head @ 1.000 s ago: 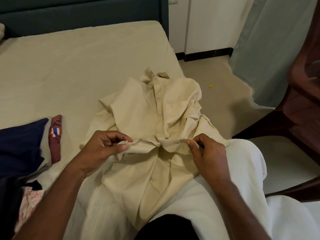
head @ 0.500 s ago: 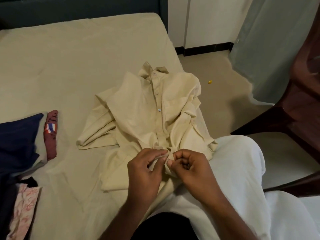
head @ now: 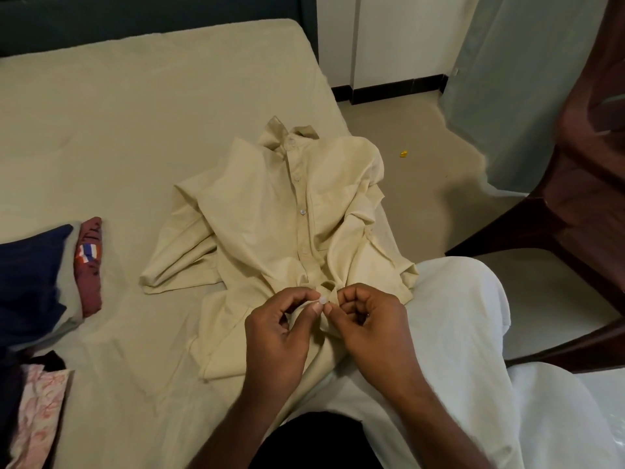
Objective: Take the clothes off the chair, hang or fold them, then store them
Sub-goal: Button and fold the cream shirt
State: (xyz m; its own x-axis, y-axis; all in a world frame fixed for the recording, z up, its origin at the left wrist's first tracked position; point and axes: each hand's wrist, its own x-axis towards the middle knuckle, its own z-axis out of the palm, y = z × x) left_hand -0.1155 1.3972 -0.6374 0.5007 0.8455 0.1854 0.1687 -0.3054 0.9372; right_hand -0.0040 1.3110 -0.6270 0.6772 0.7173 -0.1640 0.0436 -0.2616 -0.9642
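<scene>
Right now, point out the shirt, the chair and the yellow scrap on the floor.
shirt [head: 267,231]: head view, left chest panel.
chair [head: 575,198]: head view, dark seat.
yellow scrap [head: 403,153]: head view, its middle.

The shirt [head: 270,231] in the middle of the frame is plain pale cream, with small whitish buttons [head: 300,212], and the bed sheet [head: 135,113] under it is nearly the same cream. At the left edge lie a dark navy cloth [head: 27,282], a maroon garment [head: 89,265] with a red, white and blue striped patch, and, lower left, a white cloth [head: 40,411] printed in pink. The chair [head: 581,198] at the right is dark reddish brown. A tiny yellow scrap [head: 403,153] sits on the beige floor [head: 422,204]. The curtain [head: 514,79] at upper right is grey-green.
</scene>
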